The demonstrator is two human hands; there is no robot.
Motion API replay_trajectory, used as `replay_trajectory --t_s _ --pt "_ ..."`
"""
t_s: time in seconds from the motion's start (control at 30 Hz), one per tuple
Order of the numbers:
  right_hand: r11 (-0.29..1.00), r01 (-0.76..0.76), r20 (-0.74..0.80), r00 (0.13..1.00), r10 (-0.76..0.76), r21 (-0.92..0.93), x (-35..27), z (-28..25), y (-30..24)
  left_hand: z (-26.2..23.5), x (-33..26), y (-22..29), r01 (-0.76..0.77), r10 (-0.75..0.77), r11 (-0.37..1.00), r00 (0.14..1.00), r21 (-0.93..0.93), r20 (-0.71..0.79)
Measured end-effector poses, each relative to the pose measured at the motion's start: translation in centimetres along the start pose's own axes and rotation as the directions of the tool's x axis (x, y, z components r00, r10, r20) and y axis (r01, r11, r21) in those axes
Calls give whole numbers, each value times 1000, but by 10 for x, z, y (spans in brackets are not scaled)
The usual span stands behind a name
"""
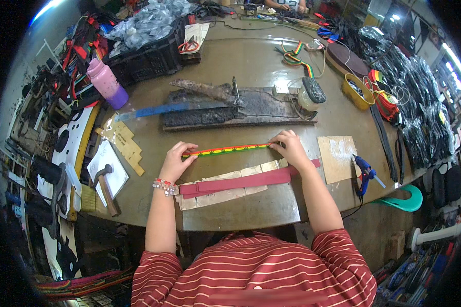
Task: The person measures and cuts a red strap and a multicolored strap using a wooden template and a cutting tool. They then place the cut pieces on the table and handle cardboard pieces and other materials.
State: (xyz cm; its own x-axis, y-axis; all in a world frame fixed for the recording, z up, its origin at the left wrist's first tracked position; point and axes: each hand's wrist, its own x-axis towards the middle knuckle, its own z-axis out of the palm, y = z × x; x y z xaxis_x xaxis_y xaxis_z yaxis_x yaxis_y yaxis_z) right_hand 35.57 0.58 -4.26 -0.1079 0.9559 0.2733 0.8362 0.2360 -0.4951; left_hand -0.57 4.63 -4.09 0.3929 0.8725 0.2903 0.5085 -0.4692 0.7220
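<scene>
A narrow red, yellow and green patterned ribbon [225, 150] stretches between my two hands. My left hand [177, 159] pinches its left end between thumb and fingers. At the other end, my right hand [291, 148] grips the ribbon in the same way. Just below it, a folded maroon fabric strip [235, 184] lies on a long piece of cardboard [220, 201], partly under my right forearm. Beyond the ribbon sits a dark, worn wooden board [271, 110] with a cutter arm whose blue blade [156, 109] reaches left.
On the left are a hammer [105, 189], white paper [117, 169] and a pink-purple bottle [107, 84]. A blue glue gun [364, 171] lies right, beside a cardboard square [337, 156]. Farther off stand a black crate [146, 59] and a yellow bowl [361, 97].
</scene>
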Motion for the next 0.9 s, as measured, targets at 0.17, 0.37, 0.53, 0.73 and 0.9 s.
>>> replay_trajectory --t_s 0.17,0.37,0.53,0.73,0.9 --pt "999 -12 16 1000 11 51 1 2 3 1 -1 -3 57 -57 998 998 -24 -17" --pt "998 -48 6 999 48 31 2 -1 0 2 -1 -4 134 -138 988 989 -77 -53" --pt "904 -260 90 966 244 338 3 -5 -1 4 -1 -3 260 -272 953 960 -157 -61" --pt "995 16 -51 998 -21 -97 -3 -17 -25 -5 2 21 40 -19 918 998 394 -58" --pt "971 230 252 938 -238 63 -40 -32 -63 16 -21 75 -292 254 924 951 246 175"
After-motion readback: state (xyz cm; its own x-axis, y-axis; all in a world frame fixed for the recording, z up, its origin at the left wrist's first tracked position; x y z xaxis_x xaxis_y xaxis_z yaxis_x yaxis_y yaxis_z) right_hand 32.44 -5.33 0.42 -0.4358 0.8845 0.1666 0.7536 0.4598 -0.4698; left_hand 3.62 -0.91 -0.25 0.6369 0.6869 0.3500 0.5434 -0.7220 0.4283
